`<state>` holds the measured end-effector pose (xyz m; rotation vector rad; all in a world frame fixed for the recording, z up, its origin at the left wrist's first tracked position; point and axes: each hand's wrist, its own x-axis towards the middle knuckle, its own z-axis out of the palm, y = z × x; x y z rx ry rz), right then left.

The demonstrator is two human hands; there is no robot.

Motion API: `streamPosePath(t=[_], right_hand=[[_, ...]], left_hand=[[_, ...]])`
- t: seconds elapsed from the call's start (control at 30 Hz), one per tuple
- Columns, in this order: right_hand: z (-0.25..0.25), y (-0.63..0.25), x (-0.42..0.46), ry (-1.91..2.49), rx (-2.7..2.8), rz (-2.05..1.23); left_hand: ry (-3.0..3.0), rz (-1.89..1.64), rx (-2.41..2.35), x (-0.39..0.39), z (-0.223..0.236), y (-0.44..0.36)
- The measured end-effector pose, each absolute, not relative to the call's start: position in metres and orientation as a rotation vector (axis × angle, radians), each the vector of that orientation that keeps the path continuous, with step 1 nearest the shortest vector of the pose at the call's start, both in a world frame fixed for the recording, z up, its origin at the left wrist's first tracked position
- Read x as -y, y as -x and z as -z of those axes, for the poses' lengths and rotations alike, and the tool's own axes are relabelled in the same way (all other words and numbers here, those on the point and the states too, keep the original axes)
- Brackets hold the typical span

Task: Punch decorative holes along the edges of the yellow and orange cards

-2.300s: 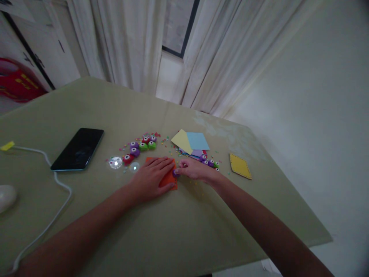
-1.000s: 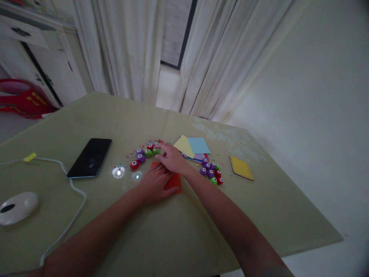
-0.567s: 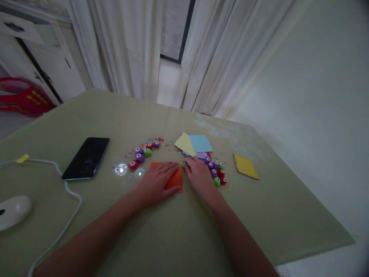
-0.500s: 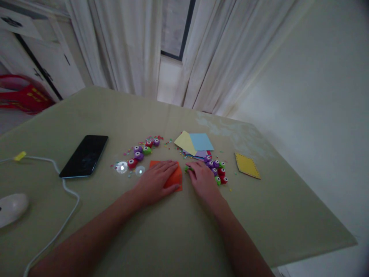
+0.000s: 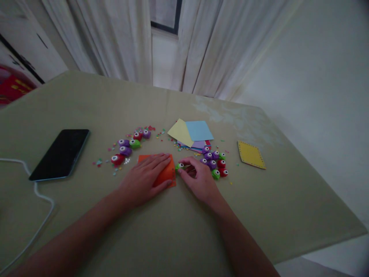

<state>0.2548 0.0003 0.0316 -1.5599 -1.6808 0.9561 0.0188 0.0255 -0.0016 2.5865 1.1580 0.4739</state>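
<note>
Mid-frame, right hand [image 5: 199, 179] had its grip pinched on green toy [image 5: 179, 167] at right edge of orange card [image 5: 164, 175], contact unclear, while left hand [image 5: 145, 177] lay flat, unclenched, best kept pinning card steady.

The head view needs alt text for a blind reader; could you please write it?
A person's left hand lies flat on an orange sheet while the right hand holds a small green toy beside it. Around them on the table are other toys, coloured sheets and a tablet.
</note>
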Motion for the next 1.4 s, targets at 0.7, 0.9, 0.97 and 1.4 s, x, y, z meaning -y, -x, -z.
streamPosePath(t=[0.7,0.9,0.97,1.4], right_hand=[[-0.0311,-0.2513,0.0009,1.522,1.69,-0.927],[-0.0293,-0.2538,0.0004,1.476,1.858,-0.795],[-0.0282,-0.255,-0.0001,1.449,1.891,-0.781],[-0.0256,-0.2585,-0.0027,1.355,1.939,-0.756]], left_hand=[[-2.618,-0.446,-1.142,-0.025,-0.0001,-0.0167],[-2.654,-0.445,-1.165,-0.0248,-0.0002,-0.0173],[-2.651,-0.451,-1.174,-0.0245,-0.0004,-0.0179],[-2.645,-0.422,-1.22,-0.023,0.0009,-0.0195]])
